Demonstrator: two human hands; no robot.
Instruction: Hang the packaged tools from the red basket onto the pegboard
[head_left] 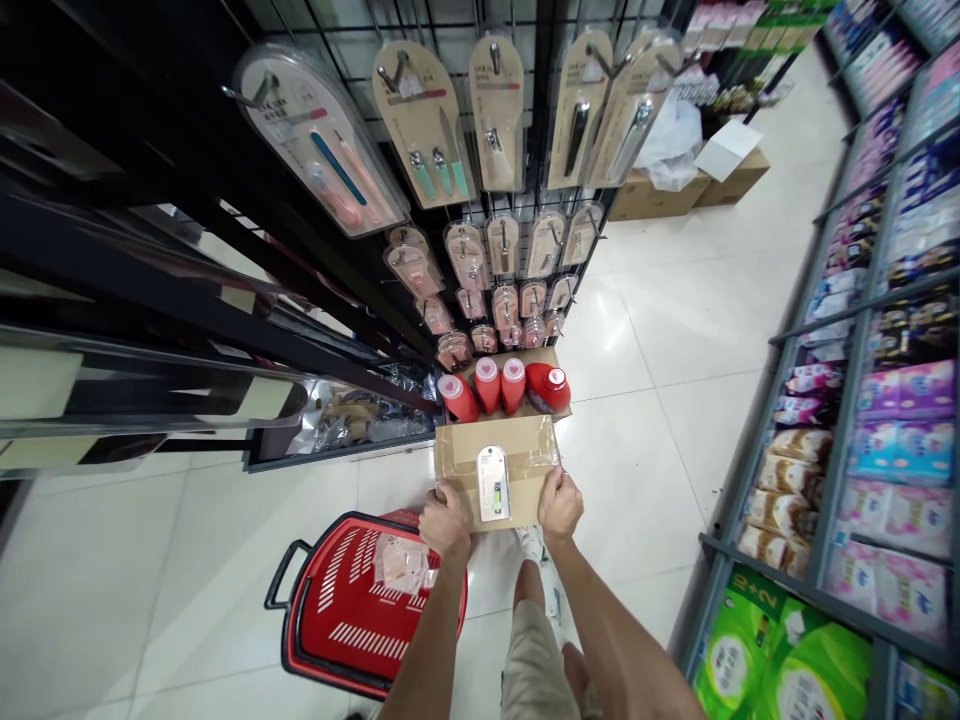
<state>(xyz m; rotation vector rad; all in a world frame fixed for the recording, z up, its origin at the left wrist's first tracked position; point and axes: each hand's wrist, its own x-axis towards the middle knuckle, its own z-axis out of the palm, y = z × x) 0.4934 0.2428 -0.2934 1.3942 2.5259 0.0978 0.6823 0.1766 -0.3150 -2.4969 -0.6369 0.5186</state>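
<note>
A closed, taped cardboard box (457,455) is between my two hands, in front of the hanging display. My left hand (445,518) grips its near left corner. On the opposite side, my right hand (561,503) is closed around the near right edge. A carded nail clipper (493,484) with a bit of green lies flat on top of the box. Just beyond the box stand several red bottles (487,385). To the left of my left hand is a red shopping basket (352,600) with packaged items (403,563) inside.
A wire rack (442,25) carries several carded nail tools (424,120). Shelves with tissue packs (892,500) line the right side. Cardboard boxes (656,200) sit on the tiled floor (637,440) farther back. Dark shelving (150,240) rises at left.
</note>
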